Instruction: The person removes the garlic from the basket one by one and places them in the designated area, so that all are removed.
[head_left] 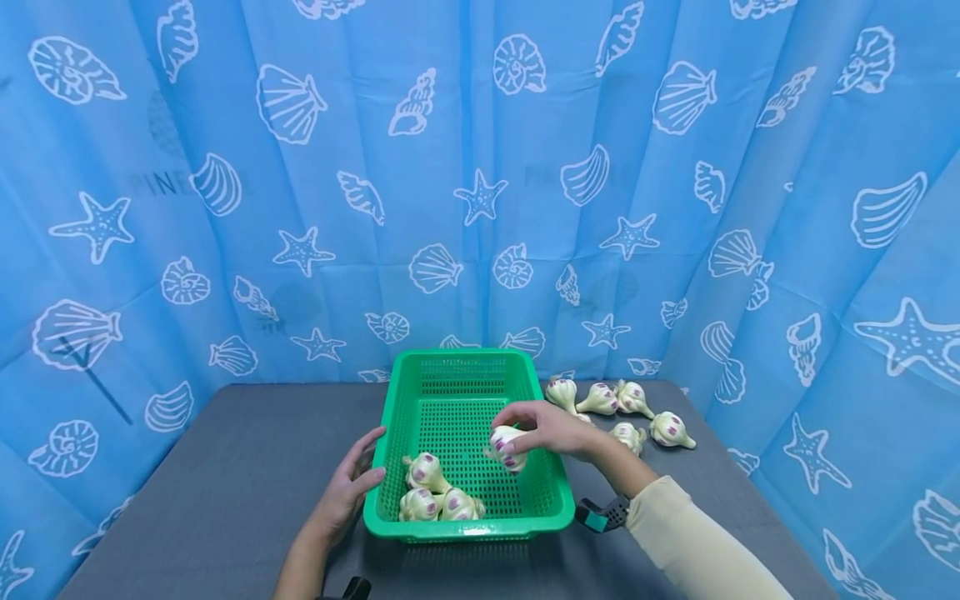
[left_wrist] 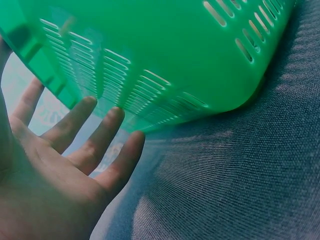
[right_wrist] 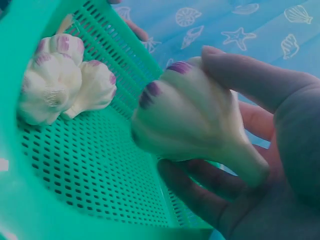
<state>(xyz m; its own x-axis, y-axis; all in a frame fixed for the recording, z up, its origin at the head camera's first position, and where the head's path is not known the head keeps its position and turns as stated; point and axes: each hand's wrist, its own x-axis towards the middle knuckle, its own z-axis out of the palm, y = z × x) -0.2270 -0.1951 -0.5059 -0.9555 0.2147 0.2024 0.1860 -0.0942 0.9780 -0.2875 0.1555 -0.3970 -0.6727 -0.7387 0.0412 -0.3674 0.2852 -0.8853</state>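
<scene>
My right hand (head_left: 551, 427) grips a garlic bulb (right_wrist: 185, 115) between thumb and fingers, over the right half of a green plastic basket (head_left: 468, 530). The bulb is whitish with purple patches, its stem pointing back toward the palm. Three more garlic bulbs (head_left: 426, 472) lie together in the basket's near left corner. At the basket's left side is my left hand (head_left: 347, 487), fingers spread and thumb at the rim. In the left wrist view its straight fingers (left_wrist: 82, 115) lie along the outside of the slotted wall.
Several garlic bulbs (head_left: 600, 398) lie on the grey tablecloth (head_left: 247, 475) to the right of the basket, partly behind my right forearm. A blue curtain (head_left: 450, 167) with white shell prints hangs behind the table and along its sides.
</scene>
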